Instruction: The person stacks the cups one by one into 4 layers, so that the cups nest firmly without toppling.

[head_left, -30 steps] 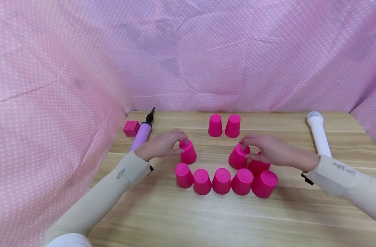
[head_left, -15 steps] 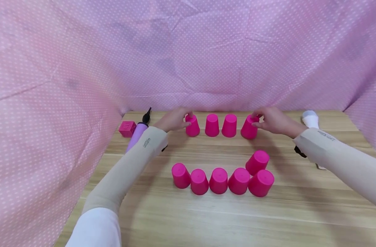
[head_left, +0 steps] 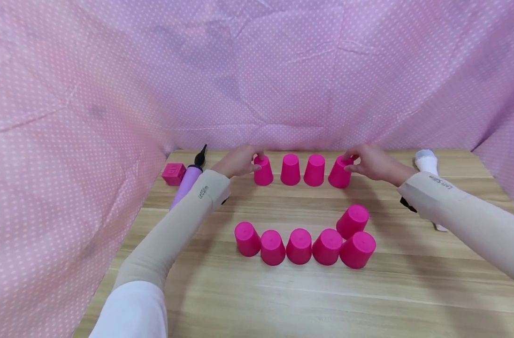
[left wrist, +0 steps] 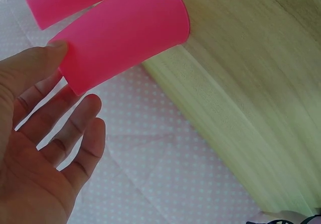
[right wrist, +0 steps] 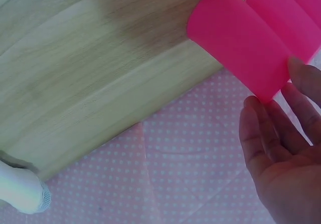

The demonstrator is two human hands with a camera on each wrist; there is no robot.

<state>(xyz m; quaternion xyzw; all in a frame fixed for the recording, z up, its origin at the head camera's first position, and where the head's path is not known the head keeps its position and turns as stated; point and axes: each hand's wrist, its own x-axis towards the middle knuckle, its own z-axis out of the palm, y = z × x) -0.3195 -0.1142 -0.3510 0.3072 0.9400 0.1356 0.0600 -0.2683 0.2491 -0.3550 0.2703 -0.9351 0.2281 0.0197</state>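
Observation:
Four-in-line aside, the back row of upside-down pink cups has my hands at its two ends. With thumb and fingers, my left hand [head_left: 240, 161] pinches the closed top of the leftmost pink cup [head_left: 263, 173]; the left wrist view shows the thumb on the side of that cup [left wrist: 125, 33]. At the other end my right hand [head_left: 372, 163] pinches the top of the rightmost cup [head_left: 339, 174], also seen as the nearest cup [right wrist: 241, 43] in the right wrist view. Between them stand two more cups, a left one [head_left: 290, 170] and a right one [head_left: 314, 170].
Nearer me, several upside-down cups form a row, among them a middle cup [head_left: 299, 246], with one cup [head_left: 352, 221] behind its right end. A pink cube [head_left: 174, 174] and purple pump [head_left: 187, 183] lie left; a white microphone [head_left: 426, 162] lies right, partly behind my sleeve.
Both hands have carried their cups away from me, to either end of the back pair. Over the last half second, the right cup has shifted only slightly.

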